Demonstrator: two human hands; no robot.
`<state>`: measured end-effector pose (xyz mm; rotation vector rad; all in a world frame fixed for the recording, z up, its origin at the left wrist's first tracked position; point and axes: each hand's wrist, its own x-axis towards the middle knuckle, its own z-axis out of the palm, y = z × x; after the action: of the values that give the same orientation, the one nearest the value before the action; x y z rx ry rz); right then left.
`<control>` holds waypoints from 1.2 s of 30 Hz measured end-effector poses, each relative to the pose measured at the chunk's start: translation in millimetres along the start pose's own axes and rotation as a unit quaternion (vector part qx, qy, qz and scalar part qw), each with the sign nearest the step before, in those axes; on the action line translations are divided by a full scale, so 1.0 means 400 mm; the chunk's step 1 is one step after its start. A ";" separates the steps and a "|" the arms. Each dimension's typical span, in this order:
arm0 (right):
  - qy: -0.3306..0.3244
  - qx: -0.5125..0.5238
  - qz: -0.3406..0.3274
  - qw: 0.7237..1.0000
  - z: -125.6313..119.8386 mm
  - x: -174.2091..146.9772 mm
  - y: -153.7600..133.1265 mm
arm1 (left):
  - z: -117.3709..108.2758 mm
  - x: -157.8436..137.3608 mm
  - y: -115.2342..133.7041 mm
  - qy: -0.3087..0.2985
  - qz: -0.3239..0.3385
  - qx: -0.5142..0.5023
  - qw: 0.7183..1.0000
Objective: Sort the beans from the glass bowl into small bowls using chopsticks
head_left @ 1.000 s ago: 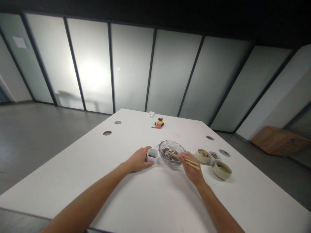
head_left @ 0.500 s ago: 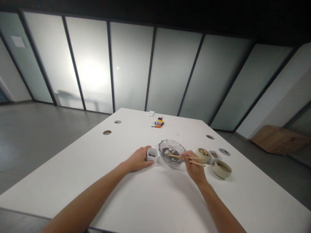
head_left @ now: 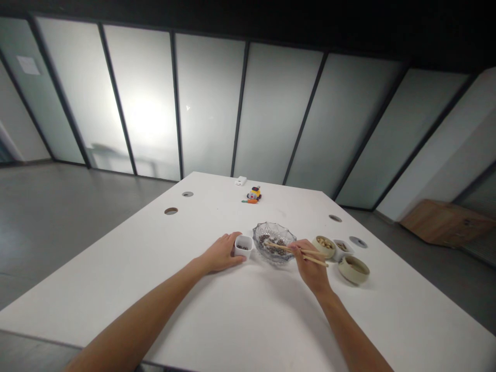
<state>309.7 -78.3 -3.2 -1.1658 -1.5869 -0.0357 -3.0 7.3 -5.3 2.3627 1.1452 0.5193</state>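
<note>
The right hand [head_left: 312, 268] is closed around two thin, light wooden chopsticks [head_left: 281, 248], and their tips are inside a clear glass bowl with a scalloped rim [head_left: 271, 225]. In this bowl lie small dark striped pieces [head_left: 277, 243]; whether the tips pinch one, I cannot tell. The left hand [head_left: 220, 254] holds a small white square cup [head_left: 243, 253] between thumb and fingers, just beside the glass bowl; some dark pieces are in it. To the right stand a beige round bowl with light-brown pieces [head_left: 324, 252], a small white square dish [head_left: 343, 254] and another beige round bowl [head_left: 354, 278]. Farther away on the white table [head_left: 232, 320] is a yellow-and-grey toy vehicle [head_left: 254, 193].
</note>
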 end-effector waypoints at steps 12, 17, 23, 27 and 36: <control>-0.032 0.012 0.006 0.999 0.009 -0.007 -0.016 | 0.001 -0.001 -0.002 0.003 -0.006 -0.007 1.000; -0.016 0.010 0.004 1.000 0.008 -0.006 -0.016 | 0.003 0.000 -0.007 0.000 -0.003 -0.008 1.000; -0.003 0.006 0.001 1.000 0.008 -0.005 -0.013 | 0.007 0.002 -0.010 0.007 -0.001 -0.003 1.000; -0.027 0.017 -0.002 0.999 0.011 -0.007 -0.015 | 0.004 0.000 -0.007 0.003 -0.004 -0.004 1.000; -0.043 0.034 -0.007 0.998 0.019 -0.009 -0.025 | 0.001 0.000 -0.002 0.002 -0.005 -0.002 1.000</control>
<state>297.3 -81.4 -3.6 -1.1153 -1.6589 0.0587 -3.3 7.4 -6.0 2.3522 1.1552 0.5224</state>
